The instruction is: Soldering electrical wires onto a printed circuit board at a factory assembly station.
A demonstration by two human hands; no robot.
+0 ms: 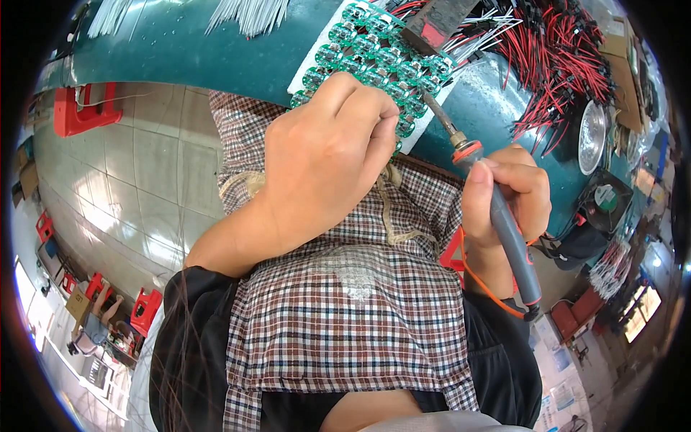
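My right hand [529,191] is wrapped round the grey handle of a soldering iron [509,230]. The iron's metal tip points up and left, at the right side of a panel of round green circuit boards [366,47]; whether it touches one cannot be made out. Under these boards lies a white slab [308,66] at the near edge of the table. Over the panel's near left part, my left hand [327,155] is closed with thumb and forefinger pressed together. Its back faces up and hides whatever is between the fingertips, along with some of the boards.
A dark block [440,25] rests on the panel's far right. Red and black wires [547,61] lie heaped on the green table [180,54], with white wires [248,14] farther left. At right are a metal dish [592,137] and a small fan [606,201]. Red stools [86,111] stand left.
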